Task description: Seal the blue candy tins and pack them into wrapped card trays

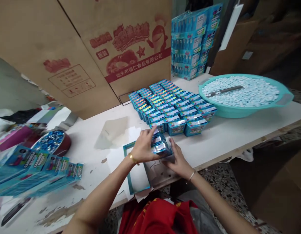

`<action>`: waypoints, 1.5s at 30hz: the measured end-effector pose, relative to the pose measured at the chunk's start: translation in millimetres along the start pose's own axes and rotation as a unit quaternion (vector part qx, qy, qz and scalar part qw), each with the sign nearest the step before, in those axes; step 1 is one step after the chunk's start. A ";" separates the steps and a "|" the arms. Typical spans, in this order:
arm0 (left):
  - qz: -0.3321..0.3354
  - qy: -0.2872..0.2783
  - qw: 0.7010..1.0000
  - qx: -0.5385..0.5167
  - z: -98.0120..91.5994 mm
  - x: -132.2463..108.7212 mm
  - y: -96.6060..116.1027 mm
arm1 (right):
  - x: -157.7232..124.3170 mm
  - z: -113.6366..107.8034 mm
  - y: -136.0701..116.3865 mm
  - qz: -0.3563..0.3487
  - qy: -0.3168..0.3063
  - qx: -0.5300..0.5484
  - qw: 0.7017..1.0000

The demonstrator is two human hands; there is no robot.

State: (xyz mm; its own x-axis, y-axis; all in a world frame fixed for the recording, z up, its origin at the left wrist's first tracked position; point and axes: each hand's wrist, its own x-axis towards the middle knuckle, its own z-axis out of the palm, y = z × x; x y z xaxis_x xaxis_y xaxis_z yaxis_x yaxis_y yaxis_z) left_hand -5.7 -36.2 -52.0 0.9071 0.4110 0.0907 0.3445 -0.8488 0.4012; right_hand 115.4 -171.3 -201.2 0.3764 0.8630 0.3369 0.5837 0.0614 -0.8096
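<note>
Blue cartons (50, 165) are standing at left on the table (201, 152). An open tray (139, 178) is lying below the left wrist. Left hand (143, 146) — grip clasping small blue packs (161, 146), which are sitting between both hands. Right hand (179, 162) — grip cupping the packs' right end. A turquoise basin (238, 112) is resting far right.

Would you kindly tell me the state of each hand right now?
Left hand: holding a few blue packs.
Right hand: at the packs' right side; whether it grips cannot be told.
</note>
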 end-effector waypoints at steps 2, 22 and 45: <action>-0.026 0.063 0.993 -0.099 -20.8 -33.8 -13.2 | -15.0 13.3 -16.4 0.006 0.003 0.008 1.000; -0.085 -0.093 0.974 0.188 -41.1 -83.9 -69.9 | -22.1 93.9 -81.7 -0.032 -0.109 -0.127 0.985; -0.025 -0.078 0.973 0.216 24.0 104.1 -50.0 | -15.2 94.8 -75.8 -0.041 -0.069 -0.089 0.993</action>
State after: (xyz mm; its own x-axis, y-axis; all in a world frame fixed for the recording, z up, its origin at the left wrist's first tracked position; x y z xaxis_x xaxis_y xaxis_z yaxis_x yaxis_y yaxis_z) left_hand 77.3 41.1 -84.5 0.9008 0.4282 -0.0718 0.4278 -0.9036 -0.0224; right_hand -2.8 -141.6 -190.5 0.2266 0.9200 0.3198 0.7309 0.0564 -0.6802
